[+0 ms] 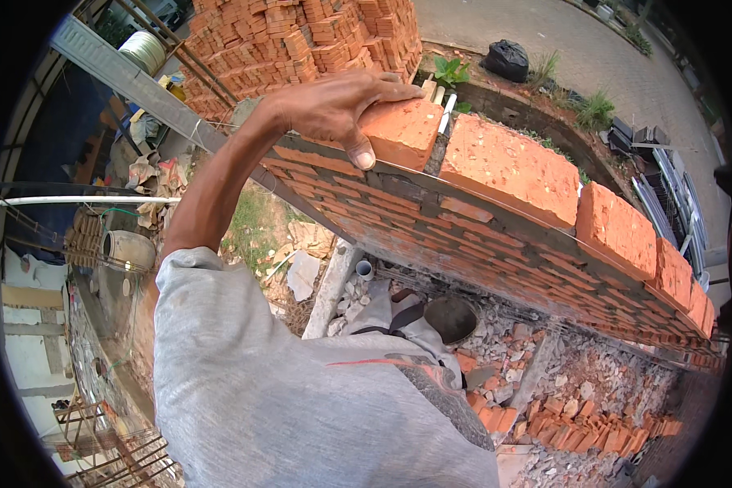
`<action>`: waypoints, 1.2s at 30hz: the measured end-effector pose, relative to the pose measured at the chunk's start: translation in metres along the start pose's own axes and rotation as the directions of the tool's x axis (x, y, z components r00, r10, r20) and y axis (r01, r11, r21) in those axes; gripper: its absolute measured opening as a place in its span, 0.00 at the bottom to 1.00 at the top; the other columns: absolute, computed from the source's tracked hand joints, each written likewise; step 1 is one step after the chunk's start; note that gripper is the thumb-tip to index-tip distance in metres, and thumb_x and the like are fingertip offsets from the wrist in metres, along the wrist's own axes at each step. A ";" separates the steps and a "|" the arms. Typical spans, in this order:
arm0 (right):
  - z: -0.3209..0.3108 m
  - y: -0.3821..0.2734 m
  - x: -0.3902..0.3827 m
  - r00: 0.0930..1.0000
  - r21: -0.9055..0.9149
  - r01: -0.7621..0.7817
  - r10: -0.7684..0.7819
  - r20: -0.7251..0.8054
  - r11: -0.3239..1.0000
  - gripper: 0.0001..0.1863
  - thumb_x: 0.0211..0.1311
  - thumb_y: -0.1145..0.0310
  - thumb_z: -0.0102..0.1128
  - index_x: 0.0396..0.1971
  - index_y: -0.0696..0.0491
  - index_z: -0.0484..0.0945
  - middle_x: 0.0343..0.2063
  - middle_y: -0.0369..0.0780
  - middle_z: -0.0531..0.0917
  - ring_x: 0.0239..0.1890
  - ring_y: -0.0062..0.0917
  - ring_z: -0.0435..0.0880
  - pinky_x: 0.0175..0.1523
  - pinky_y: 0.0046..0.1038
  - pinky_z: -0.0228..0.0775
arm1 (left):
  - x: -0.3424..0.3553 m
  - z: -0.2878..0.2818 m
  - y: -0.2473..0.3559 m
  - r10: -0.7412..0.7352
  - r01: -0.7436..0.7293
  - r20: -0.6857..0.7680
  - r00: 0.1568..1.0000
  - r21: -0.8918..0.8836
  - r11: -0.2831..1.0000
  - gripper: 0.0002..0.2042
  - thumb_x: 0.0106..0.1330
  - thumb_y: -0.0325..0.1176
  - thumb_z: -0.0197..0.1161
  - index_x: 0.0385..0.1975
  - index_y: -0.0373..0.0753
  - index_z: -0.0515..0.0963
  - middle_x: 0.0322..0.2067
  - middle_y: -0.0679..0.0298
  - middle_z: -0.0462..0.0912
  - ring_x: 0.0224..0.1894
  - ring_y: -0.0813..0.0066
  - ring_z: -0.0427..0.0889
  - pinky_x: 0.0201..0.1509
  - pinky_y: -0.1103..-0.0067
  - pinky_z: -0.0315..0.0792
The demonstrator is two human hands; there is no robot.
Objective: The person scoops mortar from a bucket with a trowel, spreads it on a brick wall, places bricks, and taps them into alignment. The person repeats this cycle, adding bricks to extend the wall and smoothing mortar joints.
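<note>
Head cam: L hand (pixel 333 106), upper ctr of frame, is closed round an orange brick (pixel 407 130), thumb on the near side & fingers over the top toward the far edge. R hand can't be made out, so can't tell its state. Held brick sits on top of the brick wall (pixel 464 236), at the L end of the row seen there; a narrow gap parts it from the next brick (pixel 512 167), just R of it. More bricks run on along the wall top, curving down to the R edge of the pic. Thin string (pixel 464 189) runs along the top near edge of the wall, w/ grey mortar btwn the courses below. Brick pile (pixel 301 41) at top ctr-L, black bag (pixel 507 60) upper R of ctr, nr a paved road (pixel 529 24). Green plant (pixel 451 71) grows just beyond the held brick. Grey shirt (pixel 285 398) fills btm ctr, its sleeve at the L arm. Lower R: dark round container (pixel 451 319), grey rubble (pixel 561 366) & loose bricks (pixel 586 427) on the ground. White pipe (pixel 81 200) crosses mid L, w/ a rounded jar (pixel 130 250) below it.
</note>
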State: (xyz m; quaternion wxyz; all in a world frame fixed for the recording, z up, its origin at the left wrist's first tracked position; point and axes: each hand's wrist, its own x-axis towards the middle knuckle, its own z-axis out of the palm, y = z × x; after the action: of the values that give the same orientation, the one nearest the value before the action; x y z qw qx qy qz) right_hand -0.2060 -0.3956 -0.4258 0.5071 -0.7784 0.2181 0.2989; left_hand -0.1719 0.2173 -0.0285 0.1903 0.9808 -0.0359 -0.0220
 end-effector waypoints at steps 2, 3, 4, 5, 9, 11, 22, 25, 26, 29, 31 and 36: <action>0.000 -0.003 0.000 1.000 -0.018 0.014 -0.014 0.018 1.000 0.20 0.57 0.65 0.66 0.40 0.67 0.76 0.24 0.47 0.80 0.24 0.36 0.80 0.30 0.38 0.73 | -0.005 0.002 -0.001 -0.006 0.004 -0.046 0.999 -0.040 0.999 0.59 0.30 0.71 0.72 0.67 0.42 0.65 0.56 0.50 0.73 0.62 0.52 0.70 0.65 0.57 0.63; 0.000 -0.005 -0.001 0.999 -0.020 0.025 -0.024 0.026 0.999 0.20 0.57 0.65 0.66 0.40 0.67 0.76 0.24 0.47 0.80 0.25 0.36 0.80 0.30 0.38 0.73 | -0.006 -0.001 -0.003 -0.006 0.004 -0.077 0.997 -0.039 0.999 0.59 0.32 0.72 0.71 0.67 0.43 0.65 0.58 0.50 0.72 0.63 0.52 0.68 0.67 0.56 0.62; 0.000 -0.007 -0.001 0.999 -0.031 0.034 -0.033 0.037 0.999 0.20 0.57 0.65 0.66 0.40 0.68 0.76 0.24 0.47 0.80 0.25 0.36 0.80 0.31 0.38 0.73 | -0.008 -0.005 -0.006 -0.040 0.036 -0.110 0.993 -0.040 0.999 0.57 0.34 0.73 0.70 0.67 0.45 0.66 0.60 0.51 0.71 0.64 0.52 0.67 0.68 0.55 0.60; 0.000 -0.008 -0.001 0.998 -0.042 0.045 -0.043 0.048 0.998 0.21 0.57 0.65 0.66 0.40 0.68 0.76 0.24 0.47 0.80 0.25 0.36 0.80 0.31 0.38 0.74 | -0.012 -0.013 -0.010 -0.074 0.069 -0.144 0.987 -0.042 0.997 0.55 0.36 0.73 0.69 0.67 0.46 0.66 0.61 0.51 0.70 0.65 0.52 0.66 0.69 0.55 0.59; 0.000 -0.020 -0.005 0.989 -0.114 0.113 -0.100 0.113 0.987 0.21 0.56 0.65 0.66 0.41 0.68 0.76 0.25 0.47 0.80 0.26 0.37 0.81 0.32 0.39 0.74 | -0.035 -0.038 -0.026 -0.245 0.240 -0.122 0.962 -0.054 0.969 0.50 0.42 0.73 0.66 0.65 0.48 0.70 0.64 0.54 0.70 0.68 0.52 0.63 0.71 0.54 0.56; 0.001 -0.032 -0.009 0.976 -0.168 0.172 -0.145 0.161 0.971 0.22 0.56 0.65 0.66 0.42 0.68 0.76 0.25 0.47 0.80 0.26 0.38 0.81 0.32 0.39 0.74 | -0.041 -0.040 -0.033 -0.229 0.222 -0.071 0.971 -0.090 0.971 0.49 0.42 0.73 0.66 0.62 0.44 0.73 0.61 0.51 0.72 0.66 0.51 0.67 0.69 0.56 0.60; 0.049 -0.182 -0.069 0.861 -0.470 0.485 -0.310 0.404 0.737 0.32 0.54 0.62 0.66 0.54 0.68 0.70 0.46 0.58 0.77 0.49 0.47 0.77 0.51 0.42 0.70 | -0.055 -0.015 -0.029 -0.081 0.063 -0.269 0.960 -0.077 0.995 0.45 0.46 0.69 0.66 0.56 0.37 0.77 0.54 0.50 0.77 0.59 0.52 0.74 0.63 0.62 0.68; 0.064 -0.226 -0.097 0.760 -0.544 0.649 -0.428 0.489 0.532 0.31 0.54 0.61 0.67 0.53 0.65 0.71 0.44 0.56 0.76 0.47 0.43 0.77 0.49 0.41 0.70 | -0.056 -0.016 -0.026 -0.067 0.055 -0.271 0.960 -0.049 0.997 0.42 0.48 0.65 0.68 0.56 0.36 0.77 0.54 0.50 0.77 0.59 0.53 0.75 0.63 0.63 0.68; 0.069 -0.238 -0.107 0.726 -0.566 0.687 -0.466 0.506 0.455 0.29 0.54 0.61 0.67 0.51 0.63 0.72 0.39 0.53 0.78 0.42 0.42 0.79 0.46 0.40 0.71 | -0.056 -0.016 -0.025 -0.063 0.055 -0.271 0.960 -0.036 0.998 0.41 0.48 0.63 0.69 0.56 0.36 0.77 0.54 0.51 0.77 0.58 0.54 0.75 0.64 0.63 0.68; 0.082 -0.282 -0.126 0.679 -0.347 0.607 -0.240 0.693 0.715 0.24 0.54 0.61 0.68 0.47 0.60 0.75 0.28 0.46 0.81 0.32 0.38 0.81 0.40 0.38 0.72 | -0.057 -0.015 -0.023 -0.076 0.058 -0.292 0.953 -0.070 0.996 0.36 0.49 0.55 0.71 0.55 0.37 0.78 0.55 0.52 0.77 0.58 0.55 0.75 0.63 0.64 0.68; 0.100 -0.299 -0.142 0.588 -0.293 0.713 -0.315 0.745 0.637 0.22 0.56 0.61 0.67 0.46 0.60 0.75 0.25 0.43 0.80 0.29 0.30 0.80 0.37 0.31 0.71 | -0.058 -0.014 -0.023 -0.094 0.074 -0.305 0.948 -0.076 0.994 0.35 0.48 0.52 0.72 0.55 0.38 0.78 0.55 0.53 0.77 0.57 0.56 0.75 0.63 0.65 0.68; 0.139 -0.334 -0.165 0.209 0.025 0.871 -0.415 0.885 0.491 0.21 0.56 0.66 0.68 0.45 0.61 0.76 0.26 0.42 0.79 0.28 0.26 0.78 0.35 0.28 0.69 | -0.057 -0.013 -0.022 -0.118 0.086 -0.312 0.943 -0.114 0.990 0.34 0.47 0.49 0.73 0.55 0.41 0.79 0.55 0.54 0.77 0.59 0.56 0.74 0.64 0.65 0.68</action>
State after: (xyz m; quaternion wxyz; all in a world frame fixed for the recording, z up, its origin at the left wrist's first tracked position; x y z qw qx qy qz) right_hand -0.1453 -0.1312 -0.1345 0.4064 -0.6604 -0.4842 0.4053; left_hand -0.2268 0.2472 -0.0236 0.2405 0.9615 0.0472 0.1245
